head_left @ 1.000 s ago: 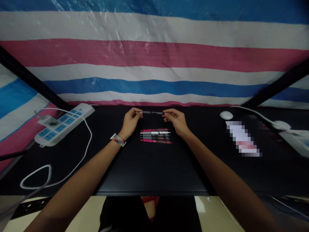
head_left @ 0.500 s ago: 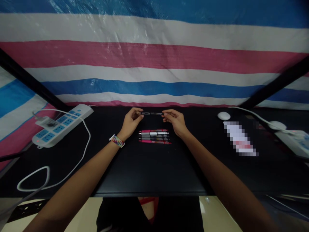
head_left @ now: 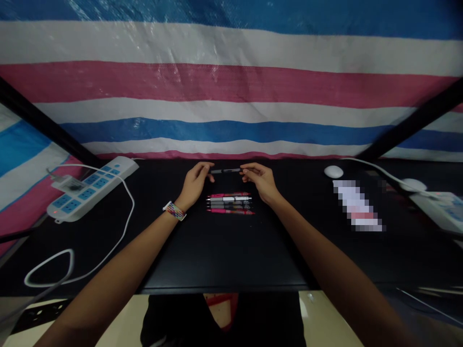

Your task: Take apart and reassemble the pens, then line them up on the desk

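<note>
A dark pen with a grey end (head_left: pixel 226 170) lies level between my hands at the back of the black table. My left hand (head_left: pixel 195 184) pinches its grey left end between thumb and fingertips. The right end of the same pen is pinched by my right hand (head_left: pixel 261 182). Just nearer to me, several pens lie side by side in a row: a red pen (head_left: pixel 224 195) at the back, then a white and grey pen (head_left: pixel 231 199), dark ones in the middle, and a pink pen (head_left: pixel 227 211) in front.
On the left stands a white power strip (head_left: pixel 90 190) with a plug in it and a looping white cable (head_left: pixel 127 226). A white mouse-like object (head_left: pixel 333 172) and a blurred-out packet (head_left: pixel 358 207) lie on the right, near another power strip (head_left: pixel 443 209). Striped sheeting (head_left: pixel 231 86) hangs behind.
The pen in my hands has tilted slightly, and more of its grey end shows beside my left fingers. My left fingers have shifted a little. The row of pens has stayed put.
</note>
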Available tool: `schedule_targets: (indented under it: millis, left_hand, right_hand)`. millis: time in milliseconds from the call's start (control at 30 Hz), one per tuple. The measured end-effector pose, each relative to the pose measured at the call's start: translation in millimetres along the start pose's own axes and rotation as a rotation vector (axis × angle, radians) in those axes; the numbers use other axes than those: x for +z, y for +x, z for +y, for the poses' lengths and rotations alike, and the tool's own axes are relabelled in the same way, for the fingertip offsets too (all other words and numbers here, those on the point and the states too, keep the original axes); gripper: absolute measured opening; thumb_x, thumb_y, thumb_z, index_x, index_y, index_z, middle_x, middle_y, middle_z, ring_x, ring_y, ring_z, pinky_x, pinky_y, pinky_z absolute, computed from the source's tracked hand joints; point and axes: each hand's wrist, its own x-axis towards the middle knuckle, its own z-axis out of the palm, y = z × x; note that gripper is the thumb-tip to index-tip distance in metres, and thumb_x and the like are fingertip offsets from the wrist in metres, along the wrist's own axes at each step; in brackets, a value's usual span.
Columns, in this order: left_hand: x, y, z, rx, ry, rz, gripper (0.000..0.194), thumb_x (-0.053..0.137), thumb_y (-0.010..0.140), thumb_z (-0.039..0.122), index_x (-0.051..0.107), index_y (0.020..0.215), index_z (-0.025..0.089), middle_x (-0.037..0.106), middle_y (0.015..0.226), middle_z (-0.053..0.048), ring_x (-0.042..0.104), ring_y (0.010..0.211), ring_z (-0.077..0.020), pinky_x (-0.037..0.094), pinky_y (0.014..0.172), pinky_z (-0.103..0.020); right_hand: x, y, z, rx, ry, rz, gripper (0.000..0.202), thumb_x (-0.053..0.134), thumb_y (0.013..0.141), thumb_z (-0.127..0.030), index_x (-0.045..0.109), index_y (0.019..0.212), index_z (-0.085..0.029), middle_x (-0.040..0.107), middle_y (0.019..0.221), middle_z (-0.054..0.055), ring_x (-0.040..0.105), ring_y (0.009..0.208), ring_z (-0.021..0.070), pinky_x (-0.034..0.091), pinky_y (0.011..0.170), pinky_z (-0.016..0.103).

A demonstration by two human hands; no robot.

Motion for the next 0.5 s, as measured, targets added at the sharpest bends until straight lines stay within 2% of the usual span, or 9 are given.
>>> schedule_targets:
  millis: [67, 100, 200, 267, 333, 400, 500]
  left_hand:
    - [0.1, 0.4, -1.7, 0.009, 0.016, 0.015, 0.021, 0.062, 0.107, 0.033, 0.076, 0.119, 0.022, 0.072, 0.077, -0.001, 0.073, 0.078, -0.0189, 0.059, 0.087, -0.038]
    - [-0.1, 0.6, -3.0, 0.030, 0.027, 0.029, 0.020, 0.068, 0.102, 0.027, 0.075, 0.120, 0.022, 0.076, 0.087, -0.003, 0.075, 0.088, -0.0202, 0.059, 0.089, -0.038]
    - [-1.8, 0.8, -5.6, 0.076, 0.070, 0.056, 0.047, 0.074, 0.083, 0.009, 0.074, 0.127, 0.025, 0.078, 0.130, -0.009, 0.073, 0.123, -0.0260, 0.057, 0.101, -0.041]
    - [-2.5, 0.6, -4.8, 0.068, 0.074, 0.035, 0.049, 0.074, 0.082, 0.009, 0.074, 0.128, 0.025, 0.077, 0.136, -0.009, 0.071, 0.129, -0.0278, 0.055, 0.106, -0.044]
    - [-2.0, 0.1, -1.7, 0.044, 0.064, 0.015, 0.034, 0.074, 0.089, 0.019, 0.075, 0.122, 0.024, 0.079, 0.127, -0.008, 0.073, 0.120, -0.0269, 0.054, 0.106, -0.044]
    - [-0.5, -0.3, 2.4, 0.021, 0.084, 0.019, 0.017, 0.071, 0.098, 0.035, 0.077, 0.108, 0.023, 0.080, 0.107, -0.006, 0.074, 0.103, -0.0243, 0.055, 0.099, -0.041]
    - [1.5, -0.5, 7.0, -0.002, 0.158, 0.029, 0.037, 0.063, 0.105, 0.050, 0.071, 0.082, 0.022, 0.074, 0.081, -0.003, 0.069, 0.083, -0.0218, 0.053, 0.085, -0.036]
  right_hand:
    - [0.0, 0.0, 0.5, -0.002, -0.009, -0.003, 0.026, 0.092, 0.079, -0.041, 0.084, 0.098, -0.024, 0.081, 0.088, 0.005, 0.070, 0.073, 0.0187, 0.060, 0.074, 0.039]
    - [0.0, 0.0, 0.7, -0.003, -0.015, -0.002, 0.027, 0.092, 0.079, -0.042, 0.084, 0.098, -0.024, 0.081, 0.088, 0.005, 0.071, 0.074, 0.0190, 0.061, 0.075, 0.039]
    - [0.1, -0.2, 0.6, 0.002, -0.039, 0.004, 0.030, 0.092, 0.080, -0.045, 0.084, 0.099, -0.024, 0.081, 0.089, 0.006, 0.071, 0.076, 0.0199, 0.062, 0.076, 0.040]
    - [0.3, -0.5, 0.1, 0.003, -0.040, 0.010, 0.029, 0.092, 0.079, -0.045, 0.084, 0.099, -0.024, 0.081, 0.089, 0.006, 0.071, 0.076, 0.0200, 0.062, 0.076, 0.040]
    - [0.6, -0.8, -0.5, 0.001, -0.036, 0.012, 0.027, 0.091, 0.080, -0.043, 0.084, 0.098, -0.024, 0.081, 0.090, 0.006, 0.071, 0.076, 0.0198, 0.061, 0.077, 0.040]
    - [1.0, -1.0, -0.8, -0.002, -0.045, 0.008, 0.026, 0.090, 0.080, -0.042, 0.085, 0.098, -0.024, 0.081, 0.091, 0.006, 0.072, 0.077, 0.0200, 0.061, 0.078, 0.041]
    - [1.0, -1.1, -0.7, -0.010, -0.064, 0.004, 0.027, 0.090, 0.080, -0.044, 0.085, 0.099, -0.024, 0.081, 0.092, 0.006, 0.072, 0.078, 0.0203, 0.062, 0.078, 0.041]
